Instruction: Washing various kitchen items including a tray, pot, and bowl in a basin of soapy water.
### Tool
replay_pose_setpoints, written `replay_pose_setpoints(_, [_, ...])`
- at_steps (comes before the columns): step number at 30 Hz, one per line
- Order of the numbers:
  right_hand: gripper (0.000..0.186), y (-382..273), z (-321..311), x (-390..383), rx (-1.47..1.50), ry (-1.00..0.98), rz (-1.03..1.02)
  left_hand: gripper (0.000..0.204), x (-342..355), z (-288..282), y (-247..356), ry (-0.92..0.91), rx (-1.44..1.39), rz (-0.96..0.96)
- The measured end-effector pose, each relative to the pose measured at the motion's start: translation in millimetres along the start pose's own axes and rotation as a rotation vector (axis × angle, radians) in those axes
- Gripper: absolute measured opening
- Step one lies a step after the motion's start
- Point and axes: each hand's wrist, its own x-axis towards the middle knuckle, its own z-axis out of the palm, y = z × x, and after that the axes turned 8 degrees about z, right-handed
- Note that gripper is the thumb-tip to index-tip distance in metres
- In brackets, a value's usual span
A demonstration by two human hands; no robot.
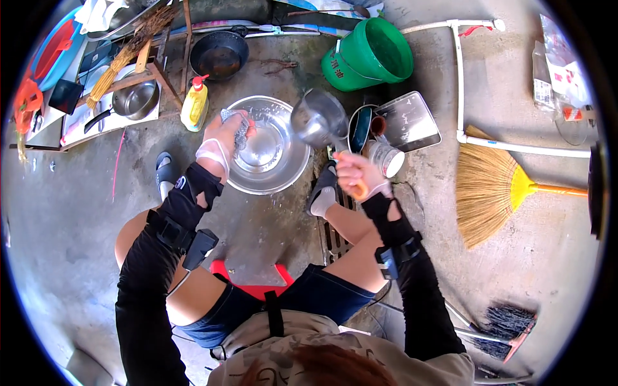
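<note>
Silver metal makes up the wide round basin (283,170) on the grey concrete floor (84,225); glare inside hides whether it holds water. The green plastic bucket (342,64) with a wire handle shows a green inner wall. To the basin's right, a pale-rimmed round container (353,136) holds a dark teal piece, beside a reddish-brown cup (378,125), a white cylindrical tub (387,159) and a rectangular metal tray (412,122).

The basin's left rim lies near a yellow bottle with a red pump (194,108); its right side is crowded by those vessels. Floor spreads wide left of the person, while white pipes (459,83) and a straw broom (489,186) line the right.

The left hand (220,134) is closed around a grey crumpled scrubbing cloth (241,130) over the basin's left part, forearm angled inward. The right hand (356,175) grips the handle of a round steel pan (318,119), its bowl overlapping the basin's right rim in view.
</note>
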Motion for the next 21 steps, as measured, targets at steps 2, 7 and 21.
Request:
replay_pose_setpoints(2, [0.008, 30.1, -23.1, 21.5, 0.103, -0.043, 0.123, 0.024, -5.3, -3.2, 3.0, 0.017, 0.006, -0.007])
replay_pose_setpoints(7, [0.009, 90.4, -47.5, 56.3, 0.038, 0.107, 0.222, 0.025, -14.9, -3.8, 12.4, 0.007, -0.019, -0.01])
replay_pose_setpoints(21, [0.016, 110.8, -90.0, 78.7, -0.909, 0.72, -0.101, 0.025, -12.6, 2.4, 19.0, 0.004, 0.013, 0.0])
